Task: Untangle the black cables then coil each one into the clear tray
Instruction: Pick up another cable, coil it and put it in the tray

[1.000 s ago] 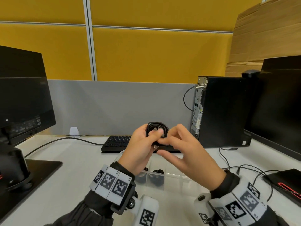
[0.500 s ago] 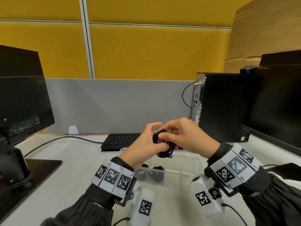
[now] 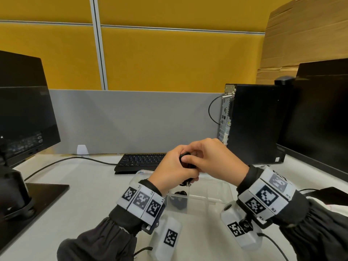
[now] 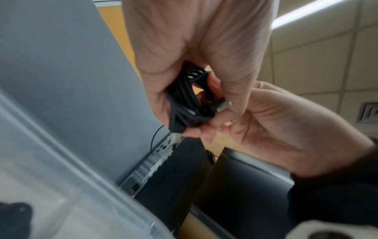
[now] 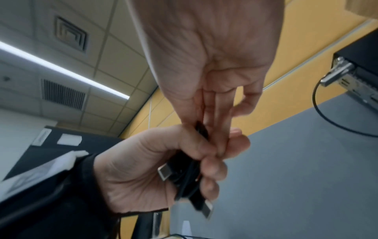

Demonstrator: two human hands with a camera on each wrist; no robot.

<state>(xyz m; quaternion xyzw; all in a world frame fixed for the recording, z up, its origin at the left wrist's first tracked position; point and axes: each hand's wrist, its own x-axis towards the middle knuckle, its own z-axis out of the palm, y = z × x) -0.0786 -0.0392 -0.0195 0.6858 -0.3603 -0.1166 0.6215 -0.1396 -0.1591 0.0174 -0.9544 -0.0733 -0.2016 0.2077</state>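
The coiled black cable (image 3: 185, 162) has come down from chest height, where it was held up as an open ring a second ago, and is now squeezed into a tight flat bundle just above the clear tray (image 3: 207, 187). The left hand (image 3: 173, 172) has its fingers (image 5: 212, 171) curled round the bundle; the right hand (image 3: 214, 159) pinches its upper edge between thumb and straight fingers. I judge the coiling of this cable finished and the drop into the tray next.

The cable is thin, smooth and rubbery, its loops stacked in an oval, with two flat metal plugs (image 4: 224, 105) sticking out of the lower end. The tray is thin transparent plastic with rounded corners, resting on the pale tabletop (image 3: 79, 194) near a black keyboard (image 3: 141, 162). Something dark (image 3: 178, 199) already lies in its near-left part, probably another coil.
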